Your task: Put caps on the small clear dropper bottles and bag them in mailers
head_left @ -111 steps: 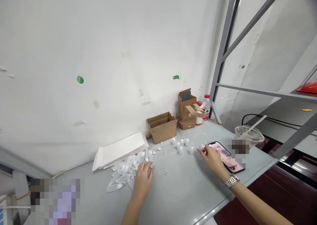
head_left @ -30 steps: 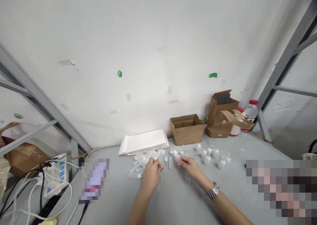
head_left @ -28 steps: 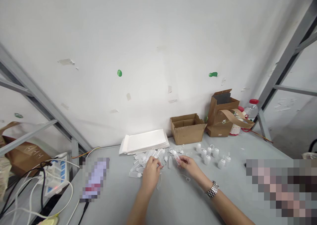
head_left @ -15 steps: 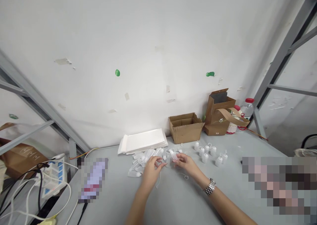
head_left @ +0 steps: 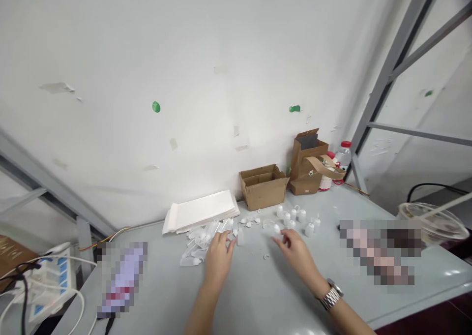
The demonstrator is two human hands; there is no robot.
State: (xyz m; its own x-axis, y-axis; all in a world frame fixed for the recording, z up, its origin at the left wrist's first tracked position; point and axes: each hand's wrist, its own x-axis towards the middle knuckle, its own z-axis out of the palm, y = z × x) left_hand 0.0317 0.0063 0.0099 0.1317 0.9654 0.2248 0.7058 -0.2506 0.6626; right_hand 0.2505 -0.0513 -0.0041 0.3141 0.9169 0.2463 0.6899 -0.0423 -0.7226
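Small translucent plastic bottles with white tops lie heaped in a pile (head_left: 197, 246) by my left hand (head_left: 218, 258). Its thumb and forefinger are closed at the neck of a clear small bottle (head_left: 240, 236), partly hidden by the fingers. My right hand (head_left: 298, 256), with a metal-band watch on the wrist, pinches a capped small bottle (head_left: 276, 229) low over the table. Just beyond it stands a group of upright capped bottles (head_left: 292, 224). Several loose white caps (head_left: 250, 222) lie between the hands, and a small ring-shaped piece (head_left: 266, 257) rests nearer to me.
White padded envelopes (head_left: 202, 209) are stacked behind the pile. An open cardboard box (head_left: 264, 195), a brown paper bag (head_left: 306, 172) and a red-capped bottle (head_left: 344, 154) stand along the wall. Blurred-out objects lie left and right. A power strip (head_left: 55, 283) with cables is at far left.
The view has turned right. My hands have moved apart, and my right hand has carried a small bottle toward the upright group. My left hand has drawn back to the pile.
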